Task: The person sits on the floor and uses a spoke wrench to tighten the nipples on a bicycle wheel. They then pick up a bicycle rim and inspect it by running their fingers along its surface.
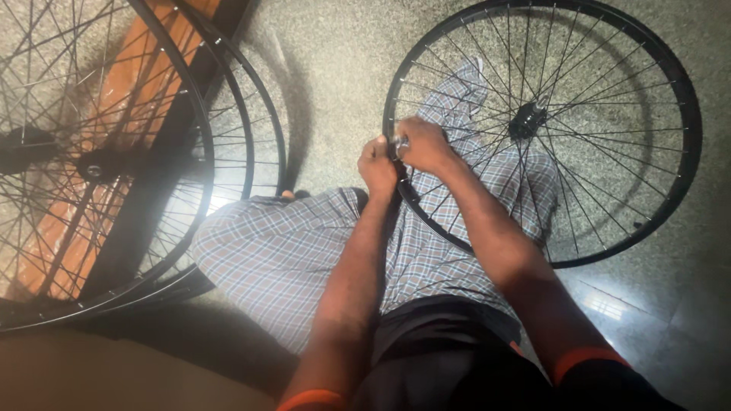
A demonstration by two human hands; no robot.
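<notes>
Black rim [396, 164], spoked, lying flat on a speckled floor [335, 84] and partly across the person's lap; this wheel is the landmark for all below.

- Left hand [378, 166]: at the wheel's near-left edge, fingers curled shut around the rim, thumb up. Steadying grip, by the look of it.
- Right hand [422, 144]: touching the left, just inside the rim, fingers pressed together on a small shiny metal piece [401, 142]. Too small to tell whether a tool or a nipple.
- Hub [527, 119]: well right of both hands, at the wheel's centre, spokes fanning out to the rim.
- Checked cloth [304, 251] over the legs shows under and through the wheel's near half.
- Two more wheels [114, 160] stand well to the left of the landmark wheel, leaning over an orange board [114, 106].

Step, as I judge it: work on a single spoke end where it meets the rim, one hand bracing, the other turning or seating the metal piece. Next move would call for a firm hold on the rim so the wheel does not swing, small controlled twists of the right fingers, then shifting the rim round to bring the neighbouring spoke under the hands.
</notes>
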